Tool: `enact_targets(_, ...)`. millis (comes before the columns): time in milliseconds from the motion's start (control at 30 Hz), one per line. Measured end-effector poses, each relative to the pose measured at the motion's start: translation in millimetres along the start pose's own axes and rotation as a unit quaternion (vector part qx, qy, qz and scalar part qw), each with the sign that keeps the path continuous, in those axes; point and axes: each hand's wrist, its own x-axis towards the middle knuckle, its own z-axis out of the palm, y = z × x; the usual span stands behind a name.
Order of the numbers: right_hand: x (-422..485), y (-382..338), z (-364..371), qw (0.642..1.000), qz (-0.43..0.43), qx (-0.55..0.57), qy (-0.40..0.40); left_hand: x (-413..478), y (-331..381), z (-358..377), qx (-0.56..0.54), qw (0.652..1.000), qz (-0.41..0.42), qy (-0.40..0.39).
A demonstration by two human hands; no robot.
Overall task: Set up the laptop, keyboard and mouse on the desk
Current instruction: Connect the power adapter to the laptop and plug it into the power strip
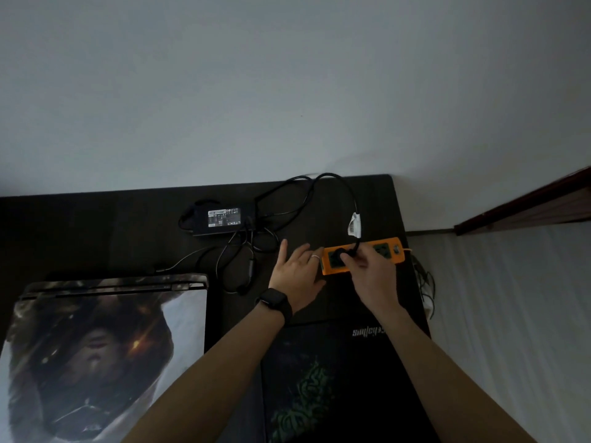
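A closed laptop (pixel 105 346) with a printed picture on its lid lies at the left of the dark desk (pixel 96 238). Its black power brick (pixel 224 217) sits behind it among tangled cables (pixel 287 199). An orange power strip (pixel 380 247) lies at the desk's right rear. My right hand (pixel 367 266) is closed on the black plug (pixel 340 253), which sits in the strip's left socket. My left hand (pixel 297 273), with a ring and a dark watch, rests flat against the strip's left end, fingers spread. No keyboard or mouse is in view.
A black mouse pad (pixel 323 378) with a green design lies near the desk's front right. A white tag (pixel 354 223) hangs on the plug's cable. The wall stands right behind the desk. More cables (pixel 425 282) hang off the right edge beside a pale floor.
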Motion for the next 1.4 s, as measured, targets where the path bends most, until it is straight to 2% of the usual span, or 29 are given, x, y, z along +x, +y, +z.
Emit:
enact_targets(133, 4.0, 2.1, 0.6, 0.995, -0.059, -0.086, -0.012, 10.9, 6.5, 7.7, -0.098, 0.992, -0.07, -0.025)
enact_targets(233, 5.0, 3.4, 4.9, 0.981, -0.109, -0.161, -0.025, 14.7, 1.7, 11.7, -0.109, 0.99, -0.084, -0.019)
enact_targets(600, 11.7, 2.9, 0.8, 0.974, -0.102, -0.194, -0.053, 12.2, -4.9, 18.3, -0.185, 0.977, -0.104, -0.023)
enact_targets(700, 10.6, 5.4, 2.1, 0.976, -0.091, -0.19, -0.045, 11.8, -5.3, 16.7, -0.177, 0.978, -0.107, -0.029)
enact_targets(900, 11.8, -0.8, 11.4, 0.961, -0.074, -0.263, -0.036, 11.8, -6.6, 17.5, -0.137, 0.984, -0.106, -0.03)
enact_targets(1000, 2.2, 6.0, 17.8, 0.968, -0.088, -0.236, -0.008, 12.1, -6.1, 20.0, -0.144, 0.983, -0.109, -0.032)
enact_targets(1267, 9.2, 9.9, 14.1, 0.98, -0.067, -0.19, -0.004, 10.4, -2.6, 17.9, -0.148, 0.982, -0.117, -0.03)
enact_targets(1400, 16.9, 6.6, 13.3, 0.972, -0.049, -0.23, -0.024, 10.0, -2.8, 22.2, -0.159, 0.98, -0.115, -0.021)
